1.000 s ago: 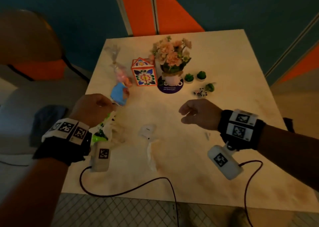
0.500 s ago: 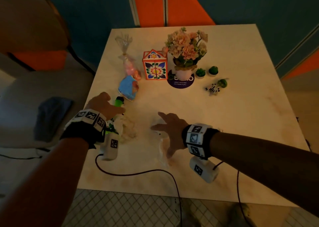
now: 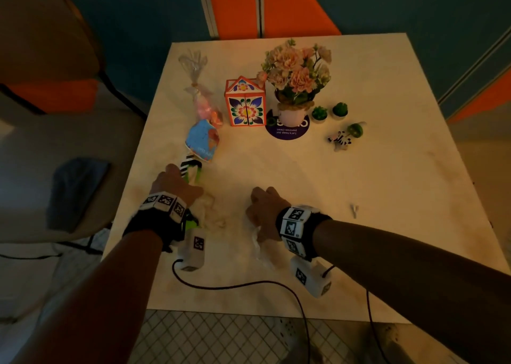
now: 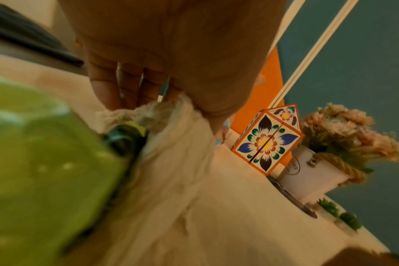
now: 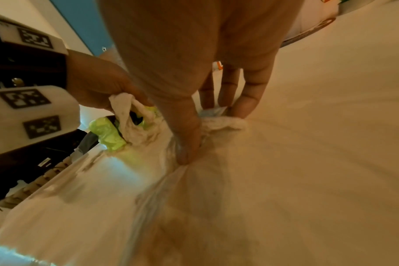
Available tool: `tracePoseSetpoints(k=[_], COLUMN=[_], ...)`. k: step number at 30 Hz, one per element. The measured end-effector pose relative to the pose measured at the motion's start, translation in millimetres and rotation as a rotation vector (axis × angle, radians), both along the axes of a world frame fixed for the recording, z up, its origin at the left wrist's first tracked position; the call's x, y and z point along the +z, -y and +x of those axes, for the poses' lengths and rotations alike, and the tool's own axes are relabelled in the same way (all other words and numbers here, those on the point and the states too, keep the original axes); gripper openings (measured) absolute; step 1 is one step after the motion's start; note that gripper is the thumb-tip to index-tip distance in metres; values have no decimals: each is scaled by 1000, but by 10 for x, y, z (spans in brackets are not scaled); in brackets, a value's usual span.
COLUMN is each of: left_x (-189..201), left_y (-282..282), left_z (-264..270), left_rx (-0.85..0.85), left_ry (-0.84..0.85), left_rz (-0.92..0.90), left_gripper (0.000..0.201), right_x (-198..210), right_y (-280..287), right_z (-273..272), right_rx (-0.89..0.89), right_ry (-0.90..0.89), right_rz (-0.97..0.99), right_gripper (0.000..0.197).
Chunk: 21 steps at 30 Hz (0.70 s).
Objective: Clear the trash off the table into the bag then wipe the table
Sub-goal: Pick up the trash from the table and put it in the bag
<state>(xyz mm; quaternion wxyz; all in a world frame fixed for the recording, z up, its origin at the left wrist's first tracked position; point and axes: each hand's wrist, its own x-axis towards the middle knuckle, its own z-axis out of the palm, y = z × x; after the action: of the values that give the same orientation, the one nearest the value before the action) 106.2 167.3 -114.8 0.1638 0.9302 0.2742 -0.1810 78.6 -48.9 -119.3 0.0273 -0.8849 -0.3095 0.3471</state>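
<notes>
Square pale table (image 3: 373, 197), seen from above, dim warm light. Landmark: the floral house-shaped box (image 3: 245, 103) near the far middle. Right of the box, flower pot (image 3: 297, 87) on a purple round coaster; further right, two small green plants and a zebra-striped toy (image 3: 339, 140). Left of the box, cellophane candy bag (image 3: 203, 98), then a blue printed wrapper (image 3: 203, 139) nearer the person.

Well nearer than the box, toward the front edge: thin whitish plastic bag (image 5: 148, 180) lying slack on the table, long axis roughly from the left hand across to the right (hard to trace in the head view, pale on pale). Lime-green trash (image 5: 109, 135) already at its mouth.

Left hand (image 3: 177, 186), near-left of the box: fingers curled round a bunched edge of the bag, with a green striped wrapper (image 3: 190, 170) sticking out beyond the knuckles. Right hand (image 3: 265, 211), straight nearer from the box: thumb and fingers pinching the opposite bag edge plus a crumpled white tissue (image 5: 223, 122).

Key relation: tissue sits right at the right fingertips, bag mouth just to that hand's left, between both hands. Probably a short leftward tuck next, with the right hand nearer. Small pale scrap (image 3: 354, 210) further right, untouched. Wiping not yet begun.
</notes>
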Motion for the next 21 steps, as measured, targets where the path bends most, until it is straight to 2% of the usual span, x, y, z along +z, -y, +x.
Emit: tracePoseSetpoints(k=[2, 5, 9, 11, 13, 16, 18, 21], left_x=[-14, -53, -80, -65, -23, 128, 238, 391], left_y=[22, 97, 172, 187, 201, 265, 307, 402], left_z=[-8, -49, -118, -159, -195, -216, -206, -190], left_rx=[-33, -51, 3, -5, 7, 68, 113, 279], left_ry=[-47, -81, -3, 48, 134, 292, 411, 548], left_rz=[-5, -31, -83, -81, -92, -214, -329, -634], left_gripper=[69, 74, 71, 66, 52, 40, 35, 21], right_x=[-18, -25, -27, 9, 90, 225, 321, 447], right_y=[-24, -41, -38, 12, 114, 378, 605, 963], right_z=[-12, -22, -67, -71, -32, 95, 196, 334], right_rx=[24, 44, -63, -164, -292, -501, -644, -840], right_ry=[2, -45, -102, -112, -124, -127, -109, -80], right_rz=[-3, 55, 120, 174, 260, 408, 472, 572], right_gripper=[30, 46, 41, 39, 37, 37, 39, 40])
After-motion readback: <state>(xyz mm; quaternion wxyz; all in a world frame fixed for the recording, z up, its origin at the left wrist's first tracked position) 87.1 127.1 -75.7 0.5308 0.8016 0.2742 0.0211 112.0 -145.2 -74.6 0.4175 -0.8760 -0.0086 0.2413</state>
